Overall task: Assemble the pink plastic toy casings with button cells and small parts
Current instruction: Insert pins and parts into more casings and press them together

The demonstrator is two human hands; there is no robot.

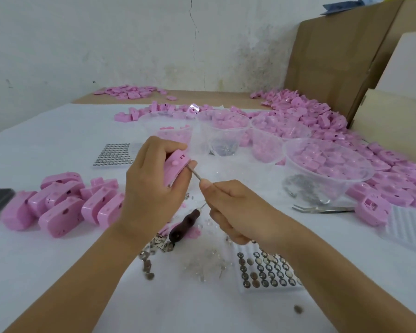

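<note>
Left hand (151, 186) gripped the seemingly light, stiff pink plastic toy casing (174, 168) by its edges; at four o'clock, right hand (228, 207) pinched a thin metal pick (194, 173)

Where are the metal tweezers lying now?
Head view, right side: the tweezers lie on the white table, just in front of the big clear bowl.

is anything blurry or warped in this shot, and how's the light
Head view: light is soft and even, with only faint shadows under the left hand and right hand; the row of casings at far left is smeared, the button cell tray crisper; the wide lens stretches both forearms toward the bottom corners; slight sheen on the clear bowl.
</note>
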